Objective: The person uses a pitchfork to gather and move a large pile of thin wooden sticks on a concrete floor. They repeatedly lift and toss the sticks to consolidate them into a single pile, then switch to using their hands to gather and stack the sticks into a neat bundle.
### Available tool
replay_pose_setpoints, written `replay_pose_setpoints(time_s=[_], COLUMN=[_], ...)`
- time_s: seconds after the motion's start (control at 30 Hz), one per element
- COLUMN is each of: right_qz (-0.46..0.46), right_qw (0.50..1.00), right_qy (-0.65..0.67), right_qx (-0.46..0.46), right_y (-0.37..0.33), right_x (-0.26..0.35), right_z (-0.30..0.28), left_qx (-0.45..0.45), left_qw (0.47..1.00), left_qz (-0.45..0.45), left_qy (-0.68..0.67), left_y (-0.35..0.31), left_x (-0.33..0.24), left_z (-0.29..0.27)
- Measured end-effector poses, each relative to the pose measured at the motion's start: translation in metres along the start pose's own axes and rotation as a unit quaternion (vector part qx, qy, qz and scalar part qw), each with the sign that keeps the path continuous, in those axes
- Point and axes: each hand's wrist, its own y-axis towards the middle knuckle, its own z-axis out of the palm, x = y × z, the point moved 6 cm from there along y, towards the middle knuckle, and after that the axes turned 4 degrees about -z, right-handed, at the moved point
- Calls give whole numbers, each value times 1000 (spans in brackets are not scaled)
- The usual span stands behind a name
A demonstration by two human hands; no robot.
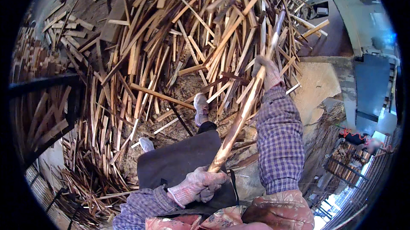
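Right grip (268, 71) forward, left grip (198, 186) low

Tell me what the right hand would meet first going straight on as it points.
Probably the loose wooden strips heaped beyond the right hand, which grips a long pole; how far below they lie is unclear.

The left grip (199, 185) hides the near end of the wooden pole (239, 124).

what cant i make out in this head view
- Head view, pole: near end hidden by left hand.
- Head view, pole's far tip: blends into wood strips.
- Head view, upper legs: covered by dark cloth.
- Head view, red cord: too small, blurred to trace.
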Motion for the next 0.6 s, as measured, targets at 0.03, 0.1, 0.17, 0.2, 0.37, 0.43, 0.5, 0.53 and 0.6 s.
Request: replay_pose_setpoints(time_s=[0.03, 0.1, 0.17, 0.2, 0.37, 0.43, 0.5, 0.53, 0.6], right_qz=[-34, -32, -16, -65, 25, -5, 55, 51, 67], right_qw=[999, 996, 997, 992, 978, 989, 980, 979, 980], right_qy=[17, 78, 65, 89, 192, 74, 155, 161, 154], right_qx=[25, -16, -49, -64, -83, -126, -109, -111, -104], right_y=[-23, -71, -107, -119, -198, -188, -193, -173, -131], right_x=[2, 1, -5, -9, -21, -33, -17, -25, -40], right_z=[20, 51, 63, 65, 123, 103, 121, 108, 86], left_qx=[-10, -3, 10, 16, -45, -50, -69, -34, -83], left_qw=[1000, 1000, 999, 998, 996, 994, 995, 998, 996], left_qz=[3, 27, 36, 34, -27, 73, -5, -45, -37], left_qy=[10, 0, 24, 47, 77, 62, 67, -10, 17], left_y=[-11, -39, -64, -76, -142, -152, -153, -146, -110], left_x=[13, 39, 60, 68, 118, 116, 103, 86, 65], left_z=[-14, -37, -61, -76, -129, -132, -130, -114, -105])
